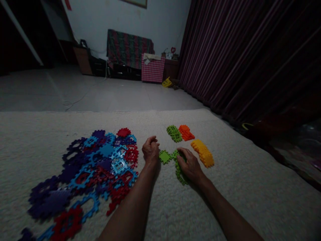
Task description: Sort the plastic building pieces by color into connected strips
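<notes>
My left hand (150, 150) rests on the pale cover with its fingers curled in, and nothing shows in it. Just to its right lies a flat, solid lime-green toothed square tile (165, 156). My right hand (190, 164) is over a row of green interlocking tiles (180, 172), fingers bent over them and partly hiding them. One green tile beneath its fingertips touches the corner of the solid tile. Beyond the hands stand an overlapping row of green window tiles (174, 133), a row of orange tiles (185, 132) and a row of yellow tiles (202, 153).
A spread heap of purple, blue and red interlocking tiles (100, 164) covers the left side of the pale textured cover (160, 117). Dark curtains (220, 50) hang at the right. Across the tiled floor, a low cabinet (125, 72) stands against the wall, with cloth-covered things.
</notes>
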Motion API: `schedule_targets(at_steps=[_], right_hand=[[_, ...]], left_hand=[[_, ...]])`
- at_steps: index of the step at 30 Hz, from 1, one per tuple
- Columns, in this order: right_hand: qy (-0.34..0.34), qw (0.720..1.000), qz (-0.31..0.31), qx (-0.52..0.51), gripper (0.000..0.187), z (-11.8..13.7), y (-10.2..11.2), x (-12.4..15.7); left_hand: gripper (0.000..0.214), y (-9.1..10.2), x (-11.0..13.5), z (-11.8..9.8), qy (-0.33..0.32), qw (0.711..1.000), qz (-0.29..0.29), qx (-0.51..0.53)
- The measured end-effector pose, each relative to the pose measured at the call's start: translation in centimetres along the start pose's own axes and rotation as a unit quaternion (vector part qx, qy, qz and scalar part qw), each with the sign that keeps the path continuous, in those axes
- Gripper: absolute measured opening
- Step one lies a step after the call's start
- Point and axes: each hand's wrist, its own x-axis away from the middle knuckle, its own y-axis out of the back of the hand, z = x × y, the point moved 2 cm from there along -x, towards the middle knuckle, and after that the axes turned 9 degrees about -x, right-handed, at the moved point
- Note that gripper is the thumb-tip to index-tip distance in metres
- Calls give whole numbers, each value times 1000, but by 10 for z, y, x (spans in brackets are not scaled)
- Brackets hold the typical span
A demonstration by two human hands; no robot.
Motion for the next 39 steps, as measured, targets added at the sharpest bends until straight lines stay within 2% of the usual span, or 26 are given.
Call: schedule_targets(at_steps=[5,9,12,15,18,21,23,26,29,32,35,39], right_hand=[[24,999,26,-16,27,22,-10,0],[54,997,26,45,28,42,-11,-5],[74,986,90,116,30,57,-15,-9],[93,968,172,158,21,66,-21,-11],[109,961,195,164,13,67,-24,-12],[125,968,173,135,17,62,-22,-17],[113,980,129,105,25,55,-15,-23],[72,993,45,87,32,39,5,-30],[53,992,11,110,37,21,28,-30],[50,989,42,132,36,8,39,-27],[45,985,84,142,35,6,37,-27],[45,989,23,138,46,16,31,-24]], left_hand=[[35,2,-1,-1,2,1000,-4,0],[36,1,-2,0,10,1000,-13,19],[37,2,-2,-1,23,999,-21,35],[36,3,0,-4,31,998,-24,49],[37,3,1,-8,41,997,-24,59],[37,4,2,-10,46,996,-30,68],[37,4,2,-9,45,996,-32,75],[38,3,1,-7,43,995,-27,82],[37,2,1,-6,39,996,-18,83],[37,2,2,-8,38,996,-19,80],[38,2,3,-11,43,996,-17,79],[39,2,4,-12,49,995,-19,80]])
